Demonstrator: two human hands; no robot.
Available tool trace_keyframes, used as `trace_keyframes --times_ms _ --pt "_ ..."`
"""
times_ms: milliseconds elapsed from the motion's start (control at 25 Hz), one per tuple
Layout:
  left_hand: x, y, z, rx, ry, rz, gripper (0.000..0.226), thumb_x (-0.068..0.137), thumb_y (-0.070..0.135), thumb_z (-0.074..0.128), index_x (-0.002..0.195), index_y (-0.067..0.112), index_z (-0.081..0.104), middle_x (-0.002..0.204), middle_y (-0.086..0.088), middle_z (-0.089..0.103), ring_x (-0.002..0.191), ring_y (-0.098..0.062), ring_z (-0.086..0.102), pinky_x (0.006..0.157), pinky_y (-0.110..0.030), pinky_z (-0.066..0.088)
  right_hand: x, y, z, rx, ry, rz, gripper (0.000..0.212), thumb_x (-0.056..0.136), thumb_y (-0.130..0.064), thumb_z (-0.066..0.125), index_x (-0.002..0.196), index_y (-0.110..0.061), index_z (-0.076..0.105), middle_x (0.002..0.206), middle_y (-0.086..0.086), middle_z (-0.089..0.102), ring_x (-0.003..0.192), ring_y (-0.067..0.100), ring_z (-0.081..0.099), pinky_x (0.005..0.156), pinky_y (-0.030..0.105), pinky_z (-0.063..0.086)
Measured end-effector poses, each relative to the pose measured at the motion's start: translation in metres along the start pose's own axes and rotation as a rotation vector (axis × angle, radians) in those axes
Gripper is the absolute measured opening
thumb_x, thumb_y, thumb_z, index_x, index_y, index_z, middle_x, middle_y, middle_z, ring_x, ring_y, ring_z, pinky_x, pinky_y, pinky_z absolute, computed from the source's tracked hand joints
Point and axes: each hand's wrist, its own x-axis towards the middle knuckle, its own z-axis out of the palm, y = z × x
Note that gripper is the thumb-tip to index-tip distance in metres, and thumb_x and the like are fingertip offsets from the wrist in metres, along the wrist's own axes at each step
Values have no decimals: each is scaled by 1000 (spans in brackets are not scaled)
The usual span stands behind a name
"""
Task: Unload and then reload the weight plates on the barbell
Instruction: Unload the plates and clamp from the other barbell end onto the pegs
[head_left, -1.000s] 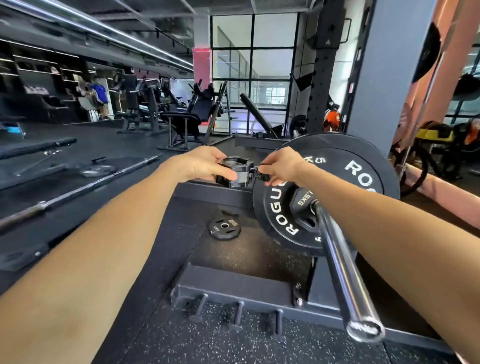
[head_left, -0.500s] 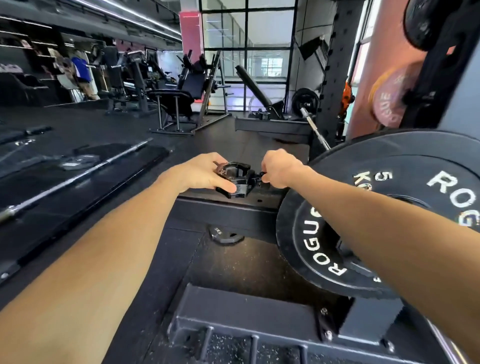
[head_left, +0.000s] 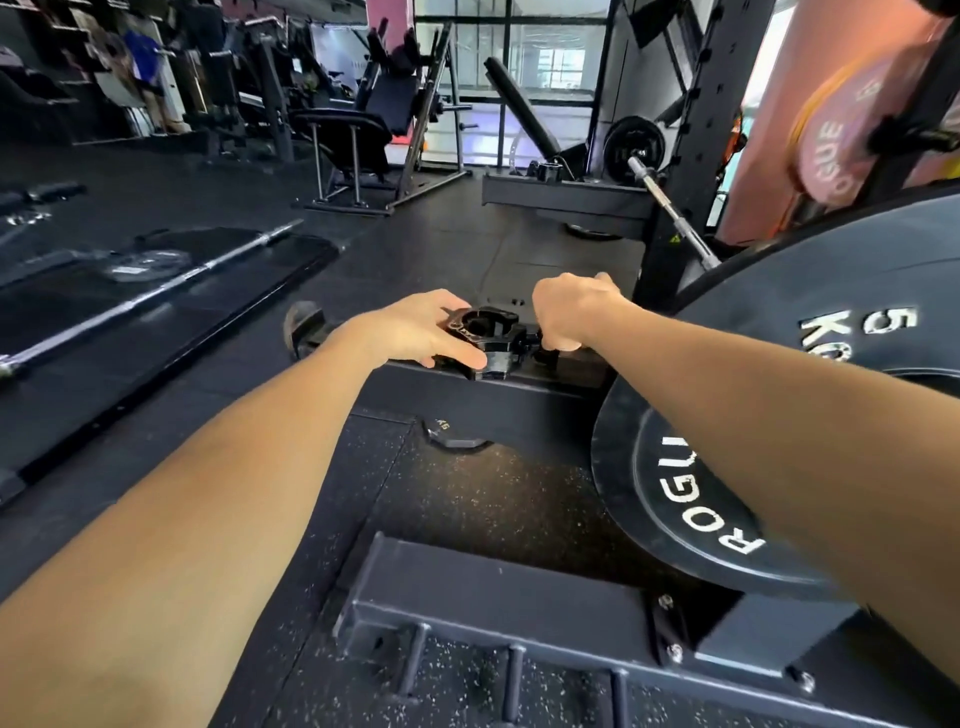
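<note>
Weight plate right edge | collar: left hand, right hand

the black weight plate at the right edge carries white lettering: "rogu", cut off by the forearm, low on its face, and "5" over "k" higher up; the pink plate in the top right corner shows blurred letters, about "ogue"

Window backlight, dim floor, blurred warped edges.
</note>
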Motion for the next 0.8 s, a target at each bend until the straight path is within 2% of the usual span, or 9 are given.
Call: trace_keyframes --times_ms 80,160,360,440,520,600,640,720,800 --pt "0 0 0 -5 3 -26 73 68 27 88 130 29 50 126 6 60 111 -16 61 79 -29 53 2 1 0 -2 -9 -2 23 87 0 57 71 -10 44 74 5 51 87 30 53 104 45 30" --pt "-2 1 0 -5 1 -31 79 68 27 89 135 31 47 131 3 58 113 -18 60 80 -29 54 2 -1 2 -3 -4 -5 25 87 -3 61 71 -11 44 76 6 51 86 30 51 105 45 30" --pt "-18 7 7 -20 20 -32 99 68 25 90 148 33 33 147 0 40 120 -21 54 85 -31 53 -12 -4 2 26 18 -41 30 89 -13 69 74 -10 43 84 6 53 98 31 56 106 46 31" --pt "-24 8 6 -11 42 -28 104 66 28 91 149 35 29 152 -1 35 125 -23 52 95 -37 51 -20 -3 0 23 48 -59 23 90 -14 68 86 -10 46 98 8 60 107 31 58 107 45 30" --pt "-33 9 6 48 70 -29 107 64 35 91 150 38 26 156 -1 29 135 -26 41 106 -46 43 -30 -2 -2 17 90 -79 18 91 -14 66 93 -12 48 106 8 63 110 30 58 105 43 30" --pt "-45 15 8 121 128 -16 106 64 39 91 148 42 26 157 -1 23 141 -27 29 111 -51 36 -41 1 -4 18 149 -109 13 92 -17 62 101 -11 54 108 6 63 110 29 58 101 41 30" --pt "-52 20 11 150 182 4 103 65 38 90 147 43 27 155 -1 23 142 -28 26 112 -51 34 -48 4 -5 28 176 -123 18 94 -21 60 108 -11 57 111 6 64 111 28 58 101 40 30" --pt "-66 32 19 156 304 58 93 69 31 87 144 42 31 147 -1 28 137 -27 27 109 -49 36 -66 13 -9 68 220 -143 31 98 -34 53 121 -13 56 118 6 64 113 27 57 105 39 28" --pt "-77 42 29 116 392 97 84 70 27 84 138 41 36 134 2 33 130 -25 32 105 -49 38 -88 25 -13 101 300 -163 38 100 -40 46 125 -13 55 120 8 63 115 28 55 108 39 27"
